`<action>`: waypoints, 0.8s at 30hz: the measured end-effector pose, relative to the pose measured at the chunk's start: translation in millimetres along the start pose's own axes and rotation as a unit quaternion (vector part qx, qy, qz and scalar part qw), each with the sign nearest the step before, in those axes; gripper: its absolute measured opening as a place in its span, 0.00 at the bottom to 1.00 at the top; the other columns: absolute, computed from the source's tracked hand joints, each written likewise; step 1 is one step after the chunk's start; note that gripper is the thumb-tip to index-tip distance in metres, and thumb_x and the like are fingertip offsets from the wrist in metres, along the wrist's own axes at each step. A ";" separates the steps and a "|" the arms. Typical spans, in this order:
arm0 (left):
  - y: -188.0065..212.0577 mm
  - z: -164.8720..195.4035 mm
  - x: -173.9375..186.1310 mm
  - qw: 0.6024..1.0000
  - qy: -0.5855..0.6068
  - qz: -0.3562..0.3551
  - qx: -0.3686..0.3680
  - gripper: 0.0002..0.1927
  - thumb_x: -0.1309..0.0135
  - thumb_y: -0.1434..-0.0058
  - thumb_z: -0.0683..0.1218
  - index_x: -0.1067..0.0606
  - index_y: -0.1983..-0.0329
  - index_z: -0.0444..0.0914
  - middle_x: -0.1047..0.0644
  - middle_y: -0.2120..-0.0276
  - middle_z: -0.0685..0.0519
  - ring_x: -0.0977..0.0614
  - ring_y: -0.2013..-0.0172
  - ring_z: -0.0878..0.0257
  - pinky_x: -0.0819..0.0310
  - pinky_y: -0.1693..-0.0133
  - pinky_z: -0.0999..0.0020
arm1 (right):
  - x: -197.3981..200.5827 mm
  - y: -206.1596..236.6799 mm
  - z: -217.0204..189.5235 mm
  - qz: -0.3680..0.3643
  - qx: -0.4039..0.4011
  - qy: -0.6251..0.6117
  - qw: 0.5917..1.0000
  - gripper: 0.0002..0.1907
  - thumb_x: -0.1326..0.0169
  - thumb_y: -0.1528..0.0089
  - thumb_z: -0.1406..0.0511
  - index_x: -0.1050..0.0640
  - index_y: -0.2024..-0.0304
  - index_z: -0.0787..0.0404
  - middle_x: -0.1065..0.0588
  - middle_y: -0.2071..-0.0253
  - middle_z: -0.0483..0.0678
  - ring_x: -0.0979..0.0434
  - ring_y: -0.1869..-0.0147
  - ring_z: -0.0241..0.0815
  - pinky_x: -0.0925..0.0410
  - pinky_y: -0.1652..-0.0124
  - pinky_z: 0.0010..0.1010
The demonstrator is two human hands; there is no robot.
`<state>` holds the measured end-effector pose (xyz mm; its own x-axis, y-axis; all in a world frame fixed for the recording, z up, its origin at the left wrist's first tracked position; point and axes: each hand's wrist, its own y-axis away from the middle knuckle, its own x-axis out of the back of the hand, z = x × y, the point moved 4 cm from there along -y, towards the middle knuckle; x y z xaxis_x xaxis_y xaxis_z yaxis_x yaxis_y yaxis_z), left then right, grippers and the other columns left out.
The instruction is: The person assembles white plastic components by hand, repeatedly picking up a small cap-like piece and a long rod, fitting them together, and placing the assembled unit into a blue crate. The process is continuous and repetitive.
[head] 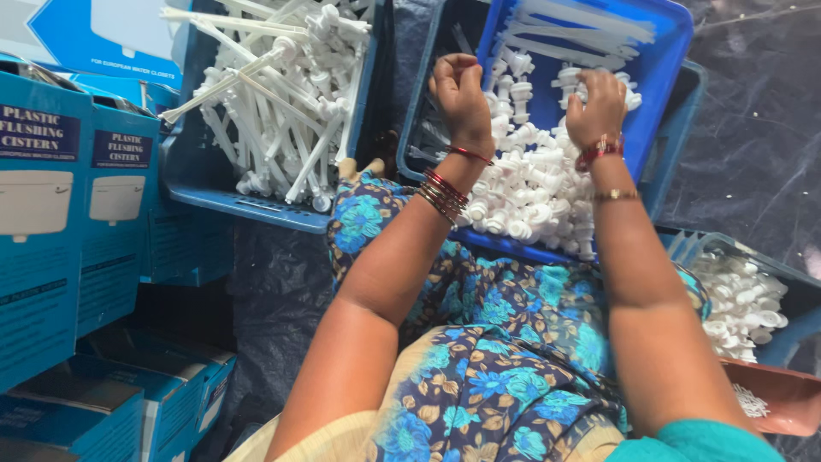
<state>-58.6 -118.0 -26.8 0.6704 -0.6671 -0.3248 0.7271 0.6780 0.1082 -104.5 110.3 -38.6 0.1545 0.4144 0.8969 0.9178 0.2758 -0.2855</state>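
My left hand [460,94] hovers over the blue crate [663,51] straight ahead, fingers curled loosely; whether it holds a part I cannot tell. My right hand [597,107] reaches palm-down into the heap of small white plastic fittings [530,184] in that crate, fingers bent among them. Long white plastic rods [564,30] lie at the crate's far end. Both wrists carry red and gold bangles. My lap, in blue floral cloth [505,342], is below.
A second blue crate [197,184] at the left holds a tangle of long white tube assemblies [282,94]. Blue cardboard boxes [51,214] are stacked at far left. A crate of small white caps [740,299] sits at right, above a brown tray [774,393]. Dark plastic sheeting covers the floor.
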 end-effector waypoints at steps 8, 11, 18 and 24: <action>-7.3 -8.6 0.9 0.994 0.097 -0.016 0.037 0.07 0.53 0.37 0.36 0.25 0.61 0.37 0.31 0.59 0.56 0.29 0.61 0.69 0.32 0.55 0.72 | -41.2 -71.2 -24.9 -0.240 -0.142 0.193 0.941 0.35 0.38 0.46 0.70 0.31 0.36 0.56 0.35 0.34 0.54 0.34 0.35 0.63 0.32 0.46 0.51; -7.3 -10.0 -2.8 0.997 0.075 -0.018 0.021 0.08 0.54 0.36 0.36 0.24 0.61 0.36 0.30 0.63 0.56 0.29 0.62 0.69 0.34 0.57 0.73 | -39.4 -78.3 -34.6 -0.247 -0.150 0.180 0.940 0.42 0.33 0.49 0.66 0.34 0.33 0.58 0.38 0.35 0.60 0.34 0.38 0.70 0.31 0.47 0.50; -0.6 -25.2 -11.7 0.987 0.137 -0.060 0.056 0.09 0.56 0.33 0.38 0.23 0.60 0.37 0.25 0.60 0.55 0.26 0.61 0.69 0.31 0.57 0.72 | -44.7 -72.4 -24.2 -0.257 -0.177 0.135 0.941 0.37 0.32 0.49 0.62 0.29 0.39 0.62 0.33 0.39 0.64 0.27 0.41 0.71 0.31 0.43 0.51; 4.5 -37.1 -18.1 0.991 0.049 -0.071 0.102 0.07 0.50 0.33 0.43 0.23 0.60 0.35 0.25 0.63 0.53 0.26 0.65 0.68 0.30 0.62 0.68 | -11.1 -70.7 -14.0 -0.095 -0.127 -0.047 0.986 0.25 0.31 0.47 0.64 0.26 0.50 0.61 0.26 0.50 0.55 0.21 0.47 0.58 0.26 0.50 0.45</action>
<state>-72.9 -91.5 -55.3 0.5489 -0.7112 -0.4392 0.8345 0.4968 0.2385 -166.0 74.1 -23.7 -0.0530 0.4580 0.8874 0.9908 0.1352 -0.0106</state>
